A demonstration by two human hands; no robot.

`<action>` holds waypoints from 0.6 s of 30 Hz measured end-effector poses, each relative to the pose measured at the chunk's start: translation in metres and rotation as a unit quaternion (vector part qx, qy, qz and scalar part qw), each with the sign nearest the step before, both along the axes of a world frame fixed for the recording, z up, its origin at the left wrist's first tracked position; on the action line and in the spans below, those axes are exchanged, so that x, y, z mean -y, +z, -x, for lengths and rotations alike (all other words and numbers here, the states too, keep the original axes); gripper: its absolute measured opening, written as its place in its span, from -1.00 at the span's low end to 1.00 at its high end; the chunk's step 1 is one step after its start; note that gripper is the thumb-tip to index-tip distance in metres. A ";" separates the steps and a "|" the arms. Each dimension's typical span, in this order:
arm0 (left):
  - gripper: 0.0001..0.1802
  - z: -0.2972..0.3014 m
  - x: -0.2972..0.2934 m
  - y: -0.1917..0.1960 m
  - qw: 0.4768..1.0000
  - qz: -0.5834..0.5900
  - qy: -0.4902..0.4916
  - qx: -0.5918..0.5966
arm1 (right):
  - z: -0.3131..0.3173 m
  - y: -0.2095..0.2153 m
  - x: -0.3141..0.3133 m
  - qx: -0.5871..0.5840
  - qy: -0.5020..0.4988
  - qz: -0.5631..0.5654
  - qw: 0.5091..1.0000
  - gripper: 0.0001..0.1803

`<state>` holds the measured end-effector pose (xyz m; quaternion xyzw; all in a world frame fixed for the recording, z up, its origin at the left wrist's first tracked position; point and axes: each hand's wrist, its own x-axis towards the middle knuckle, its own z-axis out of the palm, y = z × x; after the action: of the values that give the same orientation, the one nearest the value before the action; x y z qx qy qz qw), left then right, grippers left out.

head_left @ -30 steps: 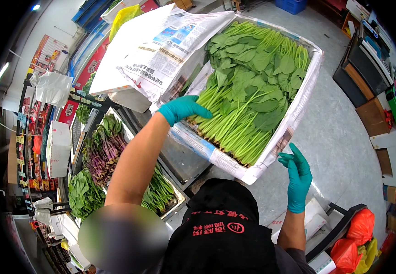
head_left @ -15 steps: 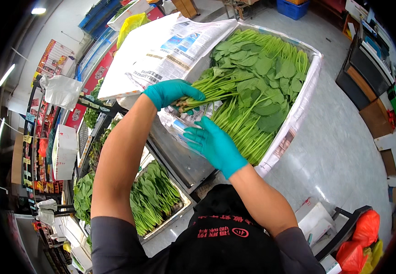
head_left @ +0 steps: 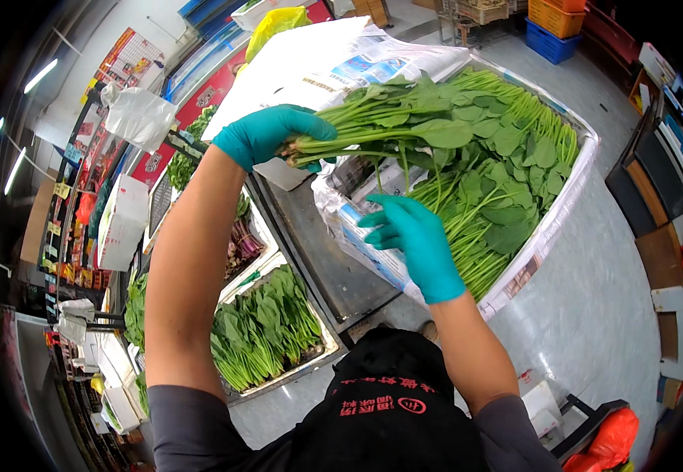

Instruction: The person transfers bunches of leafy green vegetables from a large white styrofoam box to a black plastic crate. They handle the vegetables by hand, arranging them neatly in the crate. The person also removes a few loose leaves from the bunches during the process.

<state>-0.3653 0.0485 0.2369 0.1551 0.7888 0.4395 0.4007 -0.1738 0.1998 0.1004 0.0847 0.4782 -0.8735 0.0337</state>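
Note:
My left hand [head_left: 272, 135], in a teal glove, is closed round the stem ends of a bunch of leafy greens [head_left: 393, 118]. The bunch is lifted, its leaves pointing right over the box. My right hand [head_left: 419, 245], gloved alike, hovers with fingers apart and nothing in them, at the near left side of the box. That box [head_left: 566, 208] is lined with white paper and newspaper and holds rows of the same greens [head_left: 507, 169], leaves toward the middle and stems outward. A sheet of newspaper [head_left: 369, 69] lies folded back at its far left.
Below my left forearm stands a white tray [head_left: 327, 346] packed with upright dark greens [head_left: 267, 326]. Reddish-stemmed vegetables [head_left: 243, 248] sit beyond it. A dark metal cart top [head_left: 298, 228] carries the box. Shelves line the left; blue and orange crates [head_left: 552, 39] stand on the floor at the back.
My left hand has raised the bunch out of the box and moved left and slightly up. My right hand has drawn away from the bunch. The view has shifted, so the box appears farther right.

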 end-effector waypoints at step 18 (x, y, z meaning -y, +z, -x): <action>-0.54 -0.005 0.041 0.077 0.986 -0.125 0.031 -0.104 | 0.069 0.006 -0.007 -0.023 -0.001 -0.082 0.996 -0.25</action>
<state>-0.3608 0.0076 0.3143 0.2242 0.7693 0.5284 0.2806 -0.2424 0.2071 0.1067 0.0676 0.5490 -0.8329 0.0150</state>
